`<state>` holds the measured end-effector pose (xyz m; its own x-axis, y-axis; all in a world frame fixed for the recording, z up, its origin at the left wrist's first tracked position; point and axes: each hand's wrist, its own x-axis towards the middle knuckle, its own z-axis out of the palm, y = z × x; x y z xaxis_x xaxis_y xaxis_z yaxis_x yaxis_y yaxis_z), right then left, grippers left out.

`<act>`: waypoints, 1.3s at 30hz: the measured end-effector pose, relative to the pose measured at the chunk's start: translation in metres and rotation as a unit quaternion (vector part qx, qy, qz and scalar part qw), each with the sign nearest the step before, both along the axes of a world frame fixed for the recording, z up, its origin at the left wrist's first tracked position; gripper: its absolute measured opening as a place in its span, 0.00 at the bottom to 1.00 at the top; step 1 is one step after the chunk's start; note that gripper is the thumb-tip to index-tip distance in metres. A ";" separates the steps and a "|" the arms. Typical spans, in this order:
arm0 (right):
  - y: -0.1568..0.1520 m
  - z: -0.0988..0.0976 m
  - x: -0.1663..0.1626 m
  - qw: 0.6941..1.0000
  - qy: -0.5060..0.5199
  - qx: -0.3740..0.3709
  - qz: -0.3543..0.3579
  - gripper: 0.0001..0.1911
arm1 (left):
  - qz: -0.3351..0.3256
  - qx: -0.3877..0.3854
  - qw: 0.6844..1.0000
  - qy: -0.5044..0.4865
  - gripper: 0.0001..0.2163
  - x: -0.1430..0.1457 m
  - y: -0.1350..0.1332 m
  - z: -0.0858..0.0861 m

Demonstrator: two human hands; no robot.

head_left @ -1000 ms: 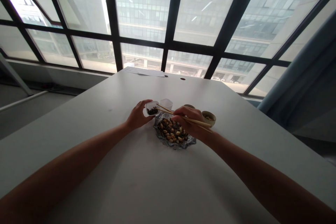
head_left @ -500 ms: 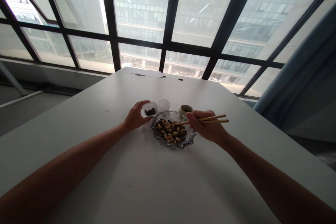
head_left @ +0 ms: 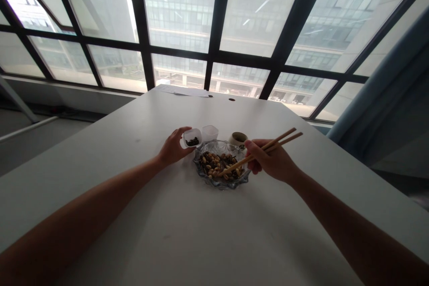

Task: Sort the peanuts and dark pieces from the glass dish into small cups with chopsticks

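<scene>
Grasping the pair of long pale wooden chopsticks (head_left: pixel 268 147) in the right hand (head_left: pixel 273 164), clenching the fingers around the middle of the sticks and resting the tips down-left among the heap of brown and pale mixed nuts and seeds (head_left: pixel 216 165) inside the scalloped clear glass dish (head_left: pixel 221 184); curling the left hand (head_left: pixel 172 148) around the small white plastic cup (head_left: pixel 191 138) with dark seeds inside, just beside the far-left rim of the dish; probably doing best by closing the tips on one single piece only, squeezing gently, risking otherwise a slip of a round piece under hard pressing; holding the cup steady and near, making the way short; minding the second, empty-looking white cup (head_left: pixel 210 132) and the small beige ceramic bowl (head_left: pixel 237 138), both crowding just behind the dish; having wide bare room on the grey-white table (head_left: pixel 187 232) toward the body and on both sides; working well apart from all table edges.
</scene>
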<state>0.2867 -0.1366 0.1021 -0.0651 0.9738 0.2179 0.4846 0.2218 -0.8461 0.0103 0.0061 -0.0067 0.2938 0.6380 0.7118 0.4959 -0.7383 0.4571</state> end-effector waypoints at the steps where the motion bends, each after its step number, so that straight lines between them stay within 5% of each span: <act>1: 0.003 -0.006 -0.001 1.000 0.002 0.026 -0.005 0.29 | 0.001 -0.001 1.000 0.001 0.28 0.000 0.000 0.000; 7: 0.010 -0.024 0.008 0.991 -0.030 0.129 -0.036 0.27 | 0.004 -0.010 1.000 0.002 0.28 0.000 0.000 0.000; 17: -0.004 -0.041 0.025 0.998 -0.008 0.063 0.020 0.26 | 0.003 -0.035 0.999 0.003 0.28 0.000 0.000 0.002; 23: -0.021 -0.030 0.026 0.999 -0.016 0.042 0.003 0.26 | 0.013 -0.041 0.999 0.011 0.29 0.001 0.001 0.002; 32: -0.023 0.020 0.031 0.996 -0.019 0.070 -0.051 0.29 | 0.015 -0.038 0.999 0.014 0.29 0.000 0.002 0.000; 35: -0.010 0.019 0.022 0.999 -0.032 0.024 -0.021 0.32 | 0.016 -0.039 0.999 0.014 0.29 0.000 0.002 0.000; 39: 0.005 0.003 0.011 0.996 0.016 0.076 -0.041 0.32 | 0.010 -0.046 0.999 0.008 0.29 0.000 0.001 0.002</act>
